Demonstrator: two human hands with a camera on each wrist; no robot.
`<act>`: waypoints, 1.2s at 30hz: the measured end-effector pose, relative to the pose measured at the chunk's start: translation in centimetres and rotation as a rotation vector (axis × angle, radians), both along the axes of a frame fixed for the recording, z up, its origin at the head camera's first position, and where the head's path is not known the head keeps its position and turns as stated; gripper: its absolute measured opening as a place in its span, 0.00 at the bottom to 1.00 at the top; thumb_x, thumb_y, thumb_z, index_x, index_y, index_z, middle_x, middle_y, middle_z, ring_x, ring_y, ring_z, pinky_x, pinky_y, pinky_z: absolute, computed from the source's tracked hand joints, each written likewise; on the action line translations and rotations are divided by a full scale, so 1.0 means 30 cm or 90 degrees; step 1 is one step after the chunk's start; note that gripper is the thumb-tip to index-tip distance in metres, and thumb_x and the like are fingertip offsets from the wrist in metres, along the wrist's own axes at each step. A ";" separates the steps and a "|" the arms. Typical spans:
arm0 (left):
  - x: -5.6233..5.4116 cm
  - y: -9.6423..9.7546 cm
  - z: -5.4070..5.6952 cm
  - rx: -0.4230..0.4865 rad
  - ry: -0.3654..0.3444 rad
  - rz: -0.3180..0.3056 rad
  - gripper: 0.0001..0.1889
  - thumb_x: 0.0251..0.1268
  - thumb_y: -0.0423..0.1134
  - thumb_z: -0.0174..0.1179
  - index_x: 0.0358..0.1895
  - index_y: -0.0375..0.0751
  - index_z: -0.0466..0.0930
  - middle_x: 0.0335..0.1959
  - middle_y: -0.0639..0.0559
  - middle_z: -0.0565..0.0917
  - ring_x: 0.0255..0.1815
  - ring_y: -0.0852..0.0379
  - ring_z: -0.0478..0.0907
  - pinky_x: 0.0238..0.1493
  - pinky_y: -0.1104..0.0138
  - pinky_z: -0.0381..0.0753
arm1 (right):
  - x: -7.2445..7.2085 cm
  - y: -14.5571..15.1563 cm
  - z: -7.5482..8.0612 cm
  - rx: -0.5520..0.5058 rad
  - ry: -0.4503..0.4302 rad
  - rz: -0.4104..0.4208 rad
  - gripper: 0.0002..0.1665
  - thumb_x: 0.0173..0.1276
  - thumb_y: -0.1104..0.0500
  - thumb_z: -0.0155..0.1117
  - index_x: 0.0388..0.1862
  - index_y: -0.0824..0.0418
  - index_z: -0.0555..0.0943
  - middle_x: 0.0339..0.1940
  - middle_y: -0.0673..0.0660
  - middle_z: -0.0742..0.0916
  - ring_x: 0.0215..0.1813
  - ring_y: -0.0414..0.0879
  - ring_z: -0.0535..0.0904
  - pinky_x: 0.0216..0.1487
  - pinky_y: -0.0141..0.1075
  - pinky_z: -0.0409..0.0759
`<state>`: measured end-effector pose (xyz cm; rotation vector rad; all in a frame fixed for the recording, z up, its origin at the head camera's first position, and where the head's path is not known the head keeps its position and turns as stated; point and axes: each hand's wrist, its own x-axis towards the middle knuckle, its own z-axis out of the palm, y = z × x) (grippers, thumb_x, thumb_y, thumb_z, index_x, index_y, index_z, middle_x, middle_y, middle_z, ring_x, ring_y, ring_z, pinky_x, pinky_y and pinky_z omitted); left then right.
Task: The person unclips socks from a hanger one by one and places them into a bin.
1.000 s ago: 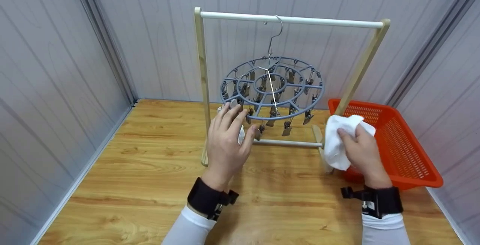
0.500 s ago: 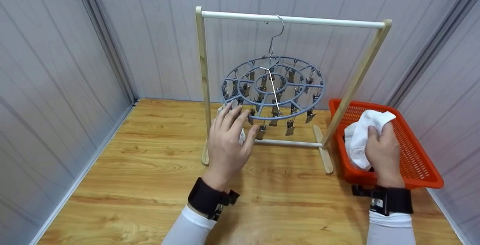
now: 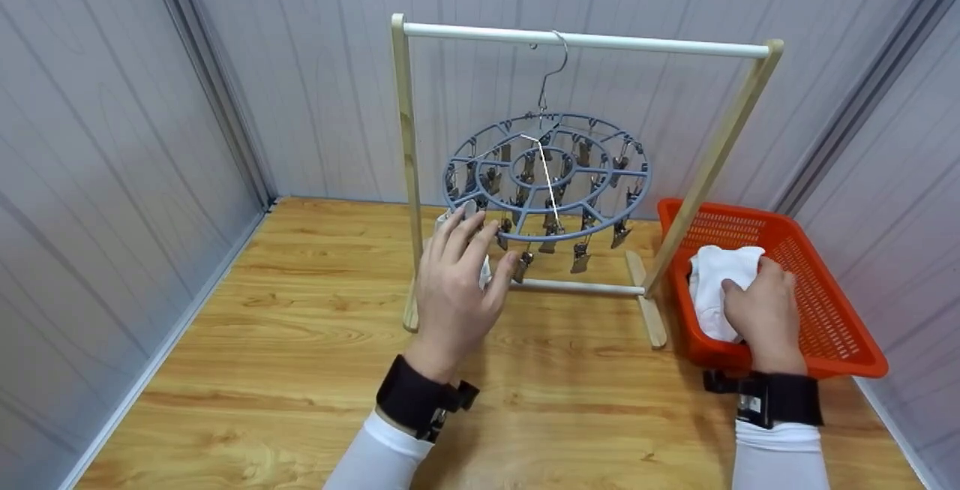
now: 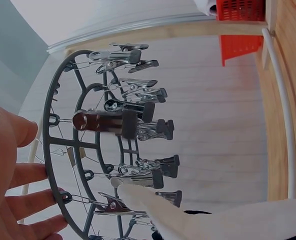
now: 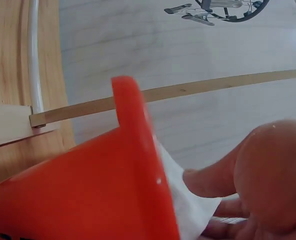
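My left hand (image 3: 459, 280) is at the front left rim of a round grey clip hanger (image 3: 536, 231), its fingers extended and spread. The left wrist view shows those fingers (image 4: 30, 205) against the ring. Several metal clips (image 4: 138, 179) dangle from the ring, and a white sock (image 4: 208, 220) hangs among them, mostly behind the hand in the head view. My right hand (image 3: 766, 317) is inside the red basket (image 3: 821, 302), pinching a white sock (image 3: 724, 280) between thumb and fingers. In the right wrist view the basket wall (image 5: 98, 185) hides much of this sock (image 5: 190, 210).
A wooden rack with a white top bar (image 3: 660, 43) bears the hanger by its hook. The rack's right post (image 3: 712, 160) stands between hanger and basket, with its foot (image 3: 649, 317) on the wood-grain table (image 3: 300, 385). Pale panel walls (image 3: 315, 100) enclose the table.
My right hand has carried the white sock rightward from beside the rack post and lowered it into the basket. The left hand has stayed at the hanger's rim.
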<state>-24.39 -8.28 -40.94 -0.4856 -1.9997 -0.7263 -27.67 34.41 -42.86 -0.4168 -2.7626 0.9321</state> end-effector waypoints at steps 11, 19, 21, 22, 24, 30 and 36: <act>0.000 -0.001 -0.004 -0.001 0.001 -0.002 0.22 0.80 0.47 0.69 0.65 0.34 0.88 0.68 0.37 0.86 0.76 0.33 0.76 0.79 0.39 0.73 | 0.002 -0.095 -0.007 0.035 0.068 0.026 0.30 0.84 0.57 0.58 0.75 0.76 0.73 0.63 0.77 0.76 0.62 0.75 0.75 0.61 0.67 0.75; 0.000 0.001 -0.001 -0.003 0.001 -0.012 0.22 0.80 0.47 0.69 0.65 0.34 0.88 0.68 0.37 0.86 0.77 0.33 0.76 0.80 0.39 0.71 | -0.011 -0.076 -0.016 0.068 -0.077 0.119 0.34 0.88 0.54 0.49 0.80 0.79 0.67 0.68 0.83 0.73 0.68 0.80 0.74 0.68 0.71 0.75; 0.002 0.002 0.001 -0.004 -0.004 -0.013 0.22 0.81 0.46 0.69 0.65 0.34 0.88 0.68 0.37 0.86 0.77 0.33 0.76 0.81 0.39 0.71 | -0.011 -0.070 -0.018 0.071 -0.089 0.128 0.35 0.88 0.54 0.48 0.80 0.80 0.66 0.70 0.85 0.72 0.70 0.81 0.72 0.68 0.71 0.75; 0.003 0.001 0.001 -0.006 -0.005 -0.013 0.22 0.81 0.46 0.68 0.66 0.34 0.88 0.68 0.37 0.86 0.77 0.33 0.75 0.81 0.39 0.70 | -0.011 -0.067 -0.020 0.072 -0.094 0.131 0.36 0.87 0.54 0.48 0.80 0.80 0.66 0.71 0.86 0.71 0.70 0.81 0.72 0.68 0.71 0.75; 0.006 0.001 0.002 -0.009 -0.008 -0.013 0.22 0.82 0.46 0.68 0.66 0.34 0.88 0.68 0.37 0.86 0.78 0.33 0.75 0.82 0.40 0.70 | -0.011 -0.061 -0.021 0.068 -0.106 0.133 0.36 0.87 0.54 0.47 0.81 0.80 0.65 0.71 0.86 0.71 0.68 0.80 0.73 0.63 0.68 0.78; 0.008 0.001 0.004 -0.008 -0.003 -0.025 0.22 0.82 0.47 0.68 0.66 0.34 0.88 0.68 0.37 0.86 0.77 0.33 0.76 0.83 0.41 0.69 | -0.008 -0.054 -0.012 0.046 -0.111 0.123 0.38 0.89 0.54 0.50 0.83 0.80 0.62 0.72 0.86 0.72 0.65 0.76 0.77 0.57 0.62 0.82; 0.006 0.004 0.000 -0.005 0.011 -0.037 0.22 0.80 0.47 0.69 0.65 0.33 0.88 0.67 0.37 0.86 0.76 0.34 0.76 0.79 0.39 0.73 | 0.002 -0.098 -0.004 0.047 -0.029 0.125 0.36 0.88 0.52 0.55 0.80 0.78 0.68 0.72 0.83 0.73 0.66 0.75 0.74 0.64 0.68 0.78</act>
